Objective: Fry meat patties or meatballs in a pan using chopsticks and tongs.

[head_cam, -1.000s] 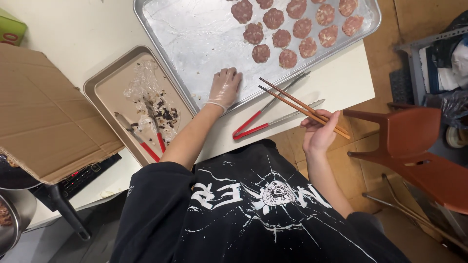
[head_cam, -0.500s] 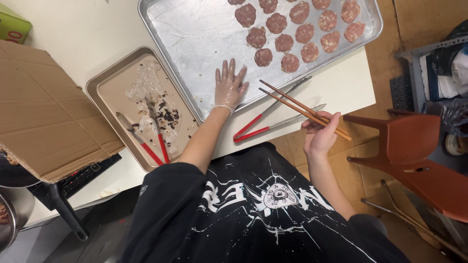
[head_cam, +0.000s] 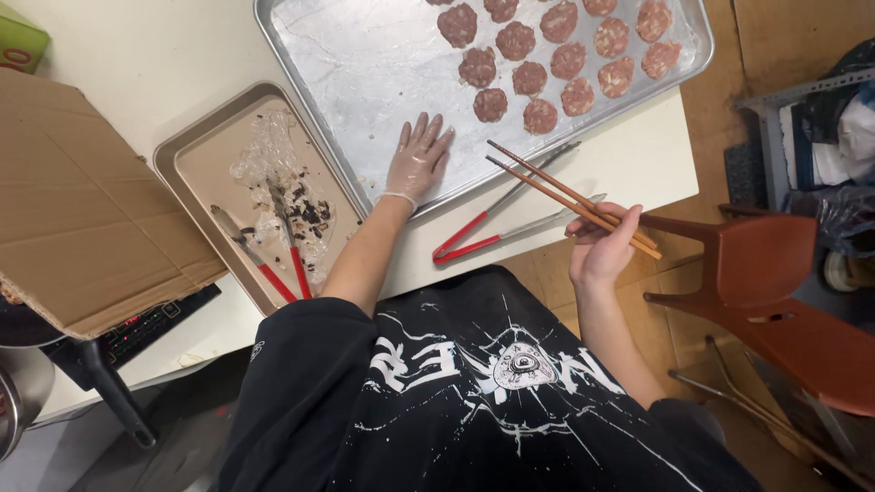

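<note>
Change since earlier frames: left hand has gone from curled at the tray's near rim to lying flat with fingers spread; right hand and chopsticks hold the same pose.
Chopsticks: brown wooden pair, pinched in the right hand, tips pointing toward 10 o'clock and hovering over the table edge just short of the tray rim; tips slightly apart.
Right hand: bare, closed around the rear part of the chopsticks, off the table's near edge at 4 o'clock from the tray.
Left hand: in a clear glove, open, palm down on the foil, gripping nothing.
Baking tray: large, metal, foil-lined, tilted across the table top.
Meat patties: round, reddish-brown, in rows at the tray's 1 o'clock end, well apart from the left hand.
Red-handled tongs: lying on the table between tray and right hand, under the chopsticks.
Small tray: at 8 o'clock from the left hand, soiled, holding plastic film and red-handled utensils.
Cardboard sheet: at 9 o'clock, overlapping the table edge.
Chair: reddish-brown, at 3 o'clock.
</note>
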